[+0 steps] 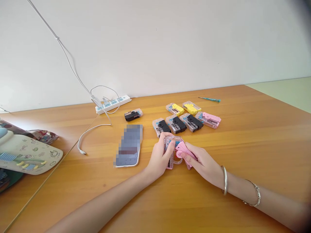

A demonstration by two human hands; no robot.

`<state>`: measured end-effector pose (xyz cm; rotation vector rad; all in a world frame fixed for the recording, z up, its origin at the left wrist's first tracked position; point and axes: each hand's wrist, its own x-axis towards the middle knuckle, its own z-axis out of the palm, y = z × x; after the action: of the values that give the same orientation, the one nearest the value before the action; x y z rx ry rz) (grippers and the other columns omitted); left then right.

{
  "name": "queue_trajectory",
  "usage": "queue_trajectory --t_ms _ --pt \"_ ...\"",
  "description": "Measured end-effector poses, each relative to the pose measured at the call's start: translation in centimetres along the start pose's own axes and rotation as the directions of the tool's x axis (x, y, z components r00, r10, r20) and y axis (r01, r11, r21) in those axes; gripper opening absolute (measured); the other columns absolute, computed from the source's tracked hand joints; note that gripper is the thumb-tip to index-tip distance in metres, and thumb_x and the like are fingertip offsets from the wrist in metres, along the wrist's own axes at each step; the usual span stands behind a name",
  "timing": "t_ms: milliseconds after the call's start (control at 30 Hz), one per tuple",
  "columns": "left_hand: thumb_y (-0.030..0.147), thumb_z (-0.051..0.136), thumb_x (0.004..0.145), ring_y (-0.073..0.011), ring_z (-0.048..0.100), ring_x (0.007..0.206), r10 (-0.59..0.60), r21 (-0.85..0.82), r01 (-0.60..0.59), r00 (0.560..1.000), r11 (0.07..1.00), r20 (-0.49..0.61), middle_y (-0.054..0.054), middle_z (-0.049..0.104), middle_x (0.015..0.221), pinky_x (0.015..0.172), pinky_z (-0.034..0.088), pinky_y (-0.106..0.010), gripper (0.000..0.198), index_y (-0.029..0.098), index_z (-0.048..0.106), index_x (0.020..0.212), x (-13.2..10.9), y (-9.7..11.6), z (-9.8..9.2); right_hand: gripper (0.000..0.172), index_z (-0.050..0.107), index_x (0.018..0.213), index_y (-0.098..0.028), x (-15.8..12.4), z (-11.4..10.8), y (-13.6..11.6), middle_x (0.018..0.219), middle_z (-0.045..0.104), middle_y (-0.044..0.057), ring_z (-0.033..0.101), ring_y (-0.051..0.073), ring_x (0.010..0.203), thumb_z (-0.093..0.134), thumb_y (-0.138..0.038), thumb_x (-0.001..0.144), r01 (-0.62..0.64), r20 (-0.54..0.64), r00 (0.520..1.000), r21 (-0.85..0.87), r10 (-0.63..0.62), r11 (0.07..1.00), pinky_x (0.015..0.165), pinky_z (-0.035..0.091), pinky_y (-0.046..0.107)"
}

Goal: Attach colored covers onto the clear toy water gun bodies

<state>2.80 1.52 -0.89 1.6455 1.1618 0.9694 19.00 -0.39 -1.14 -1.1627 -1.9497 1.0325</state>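
My left hand (pixel 160 156) grips a transparent plastic case (pixel 169 152) with pinkish edges, and its fingers wrap the case's left side. My right hand (pixel 199 160) holds a pink plastic piece (pixel 185 150) against the case's right side. The hands hide much of the case, and I cannot tell whether the pink piece is fitted to it. Just beyond my fingers lie several similar transparent cases with black parts (pixel 176 125), two with yellow parts (pixel 183 108), and one with a pink part (pixel 208 119).
On the wooden table, a phone (pixel 128 145) with a blurred screen lies left of my hands, below another black-and-transparent case (pixel 133 114). Behind are a white power strip (pixel 113 104) with white cables and a small teal screwdriver (pixel 209 99). A patterned cream pouch (pixel 26 155) sits far left.
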Motion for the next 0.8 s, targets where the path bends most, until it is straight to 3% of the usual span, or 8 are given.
queue_trajectory --t_ms 167,367,633,800 --pt "0.036 0.036 0.091 -0.0087 0.048 0.044 -0.010 -0.011 0.010 1.000 1.000 -0.004 0.003 0.056 0.067 0.044 0.041 -0.019 0.018 0.022 0.041 0.101 -0.23 0.31 0.02 0.030 0.041 0.070 -0.021 -0.05 0.27 -0.02 0.059 0.050 -0.002 0.047 0.013 0.054 0.035 -0.040 0.093 0.045 -0.042 0.998 -0.062 -0.047 0.997 0.052 0.038 0.025" --pt "0.039 0.036 0.091 -0.0050 0.038 0.030 -0.043 -0.092 0.043 0.999 0.995 0.001 0.007 0.050 0.058 0.029 0.031 -0.014 0.019 0.023 0.038 0.102 -0.52 0.45 0.14 0.027 0.049 0.078 -0.020 0.02 0.40 -0.23 0.067 0.055 -0.001 0.053 0.013 0.059 0.037 -0.039 0.093 0.064 -0.033 0.997 -0.003 -0.064 0.998 0.057 0.043 0.025" --pt "0.038 0.039 0.090 -0.0051 0.038 0.032 -0.034 -0.114 0.032 0.999 0.993 -0.012 0.005 0.053 0.061 0.029 0.034 -0.014 0.019 0.023 0.039 0.102 -0.55 0.50 0.16 0.030 0.053 0.081 -0.018 0.52 -0.09 -0.19 0.073 0.060 0.002 0.058 0.015 0.067 0.045 -0.045 0.088 -0.039 0.070 0.997 0.158 0.028 0.987 0.058 0.045 0.025" --pt "0.037 0.038 0.090 -0.0061 0.044 0.040 0.010 -0.073 -0.014 0.998 0.997 -0.060 0.003 0.054 0.067 0.036 0.037 -0.015 0.019 0.022 0.039 0.103 -0.56 0.28 0.08 0.030 0.049 0.077 -0.018 0.56 0.03 -0.01 0.066 0.052 -0.002 0.051 0.012 0.061 0.045 -0.045 0.089 -0.042 0.085 0.996 0.205 0.025 0.978 0.056 0.042 0.024"
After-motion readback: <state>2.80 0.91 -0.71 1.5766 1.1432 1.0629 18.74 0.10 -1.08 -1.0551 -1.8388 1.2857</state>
